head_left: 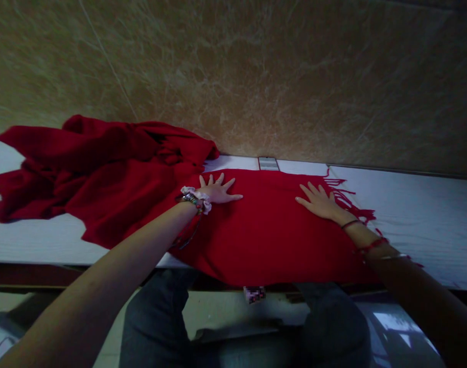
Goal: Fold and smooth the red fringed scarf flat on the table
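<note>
A red scarf [270,225] with fringe [352,207] along its right end lies on a white table. Its middle and right part is spread fairly flat, while the left part is bunched in loose folds. My left hand [218,191] rests on the scarf beside the bunched part, fingers spread. Near the fringed end, my right hand [318,200] also lies flat on the cloth with its fingers apart. The scarf's front edge hangs over the table's near edge.
The narrow white table [421,214] backs onto a brown marbled wall [256,76]. A flat phone-like object [269,163] lies behind the scarf, against the wall. My knees [157,312] are below the near edge.
</note>
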`<state>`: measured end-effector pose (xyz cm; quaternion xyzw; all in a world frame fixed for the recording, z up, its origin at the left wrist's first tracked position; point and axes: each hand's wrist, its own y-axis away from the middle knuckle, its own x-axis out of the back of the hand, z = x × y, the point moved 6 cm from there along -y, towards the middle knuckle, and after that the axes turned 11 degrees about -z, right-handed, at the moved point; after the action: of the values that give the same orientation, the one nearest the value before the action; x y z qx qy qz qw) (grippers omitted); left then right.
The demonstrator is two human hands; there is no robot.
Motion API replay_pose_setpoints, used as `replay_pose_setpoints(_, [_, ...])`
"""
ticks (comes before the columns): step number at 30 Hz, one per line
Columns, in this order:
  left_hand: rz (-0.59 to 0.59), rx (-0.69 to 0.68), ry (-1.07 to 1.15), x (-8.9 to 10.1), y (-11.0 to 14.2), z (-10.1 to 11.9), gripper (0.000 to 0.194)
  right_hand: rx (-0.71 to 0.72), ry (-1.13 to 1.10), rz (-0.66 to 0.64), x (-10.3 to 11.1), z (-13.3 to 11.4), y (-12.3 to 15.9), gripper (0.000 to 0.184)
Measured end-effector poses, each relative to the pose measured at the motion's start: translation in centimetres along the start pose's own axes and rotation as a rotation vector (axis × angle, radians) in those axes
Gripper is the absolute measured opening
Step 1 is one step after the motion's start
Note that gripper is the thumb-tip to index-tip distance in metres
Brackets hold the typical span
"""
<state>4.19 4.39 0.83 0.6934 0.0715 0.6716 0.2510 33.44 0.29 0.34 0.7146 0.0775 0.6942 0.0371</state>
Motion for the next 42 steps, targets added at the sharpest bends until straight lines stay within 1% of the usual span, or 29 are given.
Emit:
replay_pose_setpoints(3, [-0.069, -0.010, -0.019, 0.3, -0.5, -0.2, 0.094, -0.061, -0.014, -0.072, -0.3, 1.2, -1.2, 0.074])
replay_pose_setpoints(5, [-0.097, -0.010, -0.072, 0.4, -0.7, 0.0, 0.090, -0.067, -0.015, -0.139, -0.2, 1.5, -1.7, 0.079])
replay_pose_setpoints(6, [-0.101, 0.003, -0.101, 0.5, -0.8, 0.1, 0.088, -0.056, -0.014, -0.183, -0.1, 1.5, -2.0, 0.080])
replay_pose_setpoints(8, [-0.064, 0.025, -0.138, 0.6, -1.2, 0.4, 0.085, -0.035, -0.012, -0.240, 0.1, 1.4, -2.5, 0.080])
replay_pose_setpoints(9, [-0.034, 0.020, -0.132, 0.7, -1.4, 0.8, 0.084, -0.040, -0.011, -0.231, 0.4, 1.4, -2.7, 0.079])
replay_pose_setpoints(12, [0.035, -0.019, -0.036, 0.6, -2.2, 1.6, 0.080, -0.079, -0.008, -0.134, 0.7, 1.5, -3.2, 0.074])
replay_pose_setpoints(14, [0.082, -0.031, 0.015, 0.6, -2.6, 1.7, 0.076, -0.077, -0.002, -0.099, 0.4, 1.5, -3.4, 0.067])
replay_pose_setpoints(17, [0.159, -0.072, 0.010, 0.7, -2.8, 1.6, 0.074, -0.074, 0.004, -0.087, -0.3, 1.8, -3.9, 0.062])
replay_pose_setpoints(23, [0.176, -0.080, -0.020, 0.5, -2.8, 1.2, 0.070, -0.080, 0.020, -0.053, -0.4, 2.5, -4.5, 0.059])
replay_pose_setpoints(25, [0.213, -0.098, -0.068, 0.8, -2.6, 1.6, 0.067, -0.074, 0.024, -0.017, -0.1, 2.3, -4.3, 0.058])
replay_pose_setpoints(27, [0.275, -0.151, -0.129, 1.3, -2.4, 2.5, 0.064, -0.064, 0.022, 0.054, 0.6, 1.8, -4.0, 0.058])
replay_pose_setpoints(29, [0.320, -0.186, -0.133, 1.8, -2.3, 3.1, 0.064, -0.048, 0.001, 0.123, 1.5, 1.1, -3.7, 0.059])
replay_pose_setpoints(30, [0.317, -0.183, -0.108, 2.0, -2.5, 3.2, 0.064, -0.033, -0.012, 0.135, 1.7, 0.6, -3.7, 0.059])
replay_pose_setpoints(31, [0.299, -0.170, -0.076, 1.9, -2.8, 3.1, 0.064, -0.013, -0.021, 0.122, 1.8, 0.1, -3.8, 0.059])
replay_pose_setpoints(33, [0.254, -0.143, -0.029, 1.6, -3.4, 2.8, 0.064, 0.017, -0.015, 0.046, 1.4, -0.7, -4.2, 0.057])
replay_pose_setpoints(36, [0.247, -0.137, -0.029, 1.1, -4.1, 2.3, 0.062, 0.019, 0.016, -0.060, 0.3, -0.9, -4.9, 0.052])
replay_pose_setpoints(39, [0.255, -0.146, -0.039, 0.9, -4.2, 2.0, 0.062, -0.010, 0.006, -0.078, -0.2, 0.3, -5.2, 0.050])
replay_pose_setpoints(42, [0.253, -0.147, -0.040, 0.9, -4.0, 2.0, 0.062, -0.105, -0.033, -0.089, -0.2, 2.0, -5.0, 0.051])
